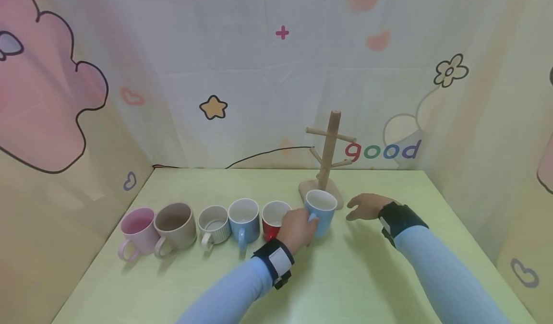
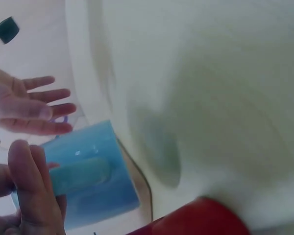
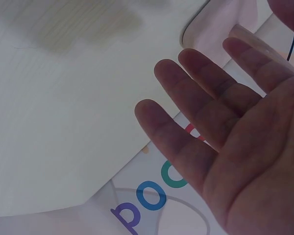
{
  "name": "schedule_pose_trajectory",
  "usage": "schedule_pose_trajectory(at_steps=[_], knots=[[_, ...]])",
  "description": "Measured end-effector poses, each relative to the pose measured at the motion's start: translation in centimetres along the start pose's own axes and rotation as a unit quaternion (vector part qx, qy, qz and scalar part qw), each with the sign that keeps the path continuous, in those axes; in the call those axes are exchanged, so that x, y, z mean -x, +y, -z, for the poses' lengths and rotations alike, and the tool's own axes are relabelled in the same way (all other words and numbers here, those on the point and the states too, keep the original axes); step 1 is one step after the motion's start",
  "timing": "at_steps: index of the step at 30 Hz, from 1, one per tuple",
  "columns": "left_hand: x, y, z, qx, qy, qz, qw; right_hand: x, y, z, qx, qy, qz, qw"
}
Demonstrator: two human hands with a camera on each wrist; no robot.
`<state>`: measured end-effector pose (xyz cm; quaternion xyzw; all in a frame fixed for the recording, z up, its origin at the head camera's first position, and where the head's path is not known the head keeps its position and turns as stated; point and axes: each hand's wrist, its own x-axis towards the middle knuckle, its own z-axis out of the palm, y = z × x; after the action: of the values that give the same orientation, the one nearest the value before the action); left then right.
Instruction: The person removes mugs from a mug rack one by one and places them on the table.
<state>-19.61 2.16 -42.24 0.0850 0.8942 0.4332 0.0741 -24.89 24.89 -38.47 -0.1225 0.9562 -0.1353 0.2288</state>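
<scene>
My left hand [image 1: 298, 230] grips a light blue mug [image 1: 323, 213] by its handle, in front of the wooden mug tree's base. In the left wrist view the fingers curl at the handle [image 2: 83, 175], and the mug is off the table with its shadow below. My right hand [image 1: 367, 206] hovers to the right of the mug, holding nothing. Its fingers [image 3: 196, 107] are spread and nearly straight in the right wrist view. The mug tree [image 1: 329, 146] stands behind the blue mug, its pegs bare.
A row of mugs stands to the left on the table [image 1: 173, 295]: pink [image 1: 144, 233], beige-grey [image 1: 179, 228], ribbed white [image 1: 216, 225], blue [image 1: 245, 223] and red [image 1: 271, 228]. The red one is close to my left hand. A printed curtain [image 1: 250, 74] hangs behind.
</scene>
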Motion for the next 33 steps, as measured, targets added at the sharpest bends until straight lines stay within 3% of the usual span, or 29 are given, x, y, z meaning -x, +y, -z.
schedule_pose_trajectory(at_steps=[5,9,15,20,28,33], knots=[[0.1,-0.4,-0.9,-0.014,0.04,-0.007,0.9991,-0.1,0.2,0.0,-0.001,-0.001,0.001,1.0],[0.0,-0.8,-1.6,-0.015,0.049,0.008,0.9987,-0.2,0.3,-0.1,0.0,-0.003,0.004,1.0],[0.4,-1.2,-2.3,-0.007,0.047,0.033,0.9983,-0.2,0.3,-0.2,0.003,-0.004,0.01,0.9999],[0.6,-1.2,-2.4,-0.008,0.047,0.036,0.9982,-0.1,0.4,-0.2,0.009,-0.001,0.012,0.9999],[0.7,-1.0,-2.1,-0.062,0.045,0.02,0.9968,-0.2,0.7,-0.4,0.001,-0.005,0.006,1.0],[0.8,-0.9,-2.3,-0.064,0.033,0.038,0.9966,-0.2,0.8,-0.5,0.004,-0.002,0.005,1.0]])
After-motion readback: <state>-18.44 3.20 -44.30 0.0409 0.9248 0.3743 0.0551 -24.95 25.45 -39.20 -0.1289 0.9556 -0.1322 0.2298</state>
